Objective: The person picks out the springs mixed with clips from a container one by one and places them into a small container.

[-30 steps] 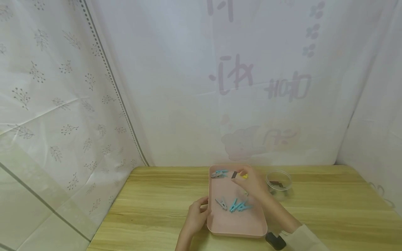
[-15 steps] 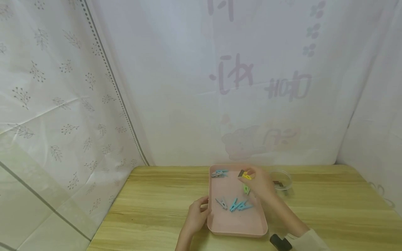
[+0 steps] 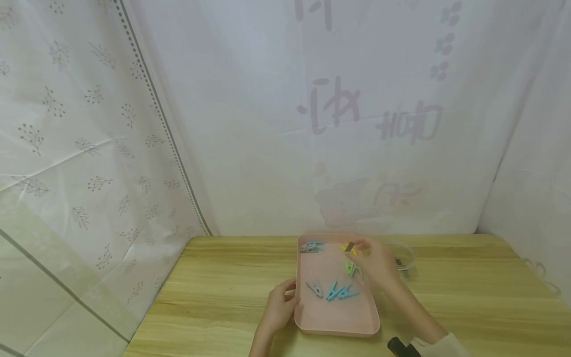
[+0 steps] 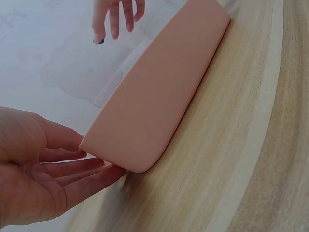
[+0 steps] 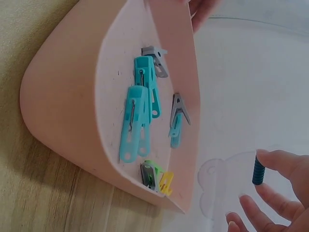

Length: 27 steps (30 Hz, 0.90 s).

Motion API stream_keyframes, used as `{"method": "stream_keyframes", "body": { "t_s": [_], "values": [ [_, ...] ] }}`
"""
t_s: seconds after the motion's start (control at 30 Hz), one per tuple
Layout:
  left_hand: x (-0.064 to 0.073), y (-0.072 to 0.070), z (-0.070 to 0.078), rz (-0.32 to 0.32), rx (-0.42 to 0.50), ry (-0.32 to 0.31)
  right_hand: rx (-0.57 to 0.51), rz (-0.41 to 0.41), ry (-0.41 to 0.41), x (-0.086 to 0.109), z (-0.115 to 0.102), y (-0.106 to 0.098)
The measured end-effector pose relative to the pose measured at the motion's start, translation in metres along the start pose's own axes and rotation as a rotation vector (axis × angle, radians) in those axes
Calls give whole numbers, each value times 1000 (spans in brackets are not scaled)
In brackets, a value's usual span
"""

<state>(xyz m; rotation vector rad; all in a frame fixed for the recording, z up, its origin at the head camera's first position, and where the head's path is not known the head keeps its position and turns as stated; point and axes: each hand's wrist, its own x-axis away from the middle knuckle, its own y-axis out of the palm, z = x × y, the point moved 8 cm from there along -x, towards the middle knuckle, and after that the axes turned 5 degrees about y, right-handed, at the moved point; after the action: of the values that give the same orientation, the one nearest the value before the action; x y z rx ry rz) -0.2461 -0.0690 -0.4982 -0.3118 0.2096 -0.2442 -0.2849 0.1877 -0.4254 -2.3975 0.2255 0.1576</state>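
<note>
My left hand (image 3: 278, 307) grips the left wall of a pink tray (image 3: 334, 322). In the left wrist view its fingers lie against the tray's outer wall. Above the tray's far right part, my right hand (image 3: 376, 258) pinches a small dark ribbed cylinder (image 5: 259, 170) between thumb and fingertip; its exact kind is unclear. Inside the tray lie blue clothespins (image 5: 134, 123), a grey clothespin (image 3: 314, 289), a green clothespin (image 3: 350, 268) and a yellow clothespin (image 5: 165, 181). A further grey-and-blue pair of clothespins (image 3: 311, 247) sits in the far left corner.
A clear round container (image 3: 408, 268) stands right of the tray, partly hidden by the right hand, with dark pieces (image 3: 399, 261) in it. The wooden table (image 3: 214, 292) ends at a pale printed curtain (image 3: 250, 148) at the back.
My right hand has moved to the right above the tray, still pinching the dark ribbed cylinder, uncovering the green clothespin. The left hand and tray have stayed in place.
</note>
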Motion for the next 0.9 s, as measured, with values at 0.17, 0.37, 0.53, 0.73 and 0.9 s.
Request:
{"method": "stream_keyframes", "body": {
  "t_s": [0.17,0.37,0.53,0.73,0.9],
  "values": [
    [-1,0,0,4,-5,-2,-16,2,23,2,5,-4],
    [0,0,-1,9,-15,-7,-17,5,34,4,9,-10],
    [0,0,0,9,-13,-10,-32,11,38,5,12,-15],
    [0,0,-1,10,-2,-16,-18,37,35,8,14,-22],
    [0,0,-1,11,4,-11,14,66,42,9,18,-27]
  ]
}}
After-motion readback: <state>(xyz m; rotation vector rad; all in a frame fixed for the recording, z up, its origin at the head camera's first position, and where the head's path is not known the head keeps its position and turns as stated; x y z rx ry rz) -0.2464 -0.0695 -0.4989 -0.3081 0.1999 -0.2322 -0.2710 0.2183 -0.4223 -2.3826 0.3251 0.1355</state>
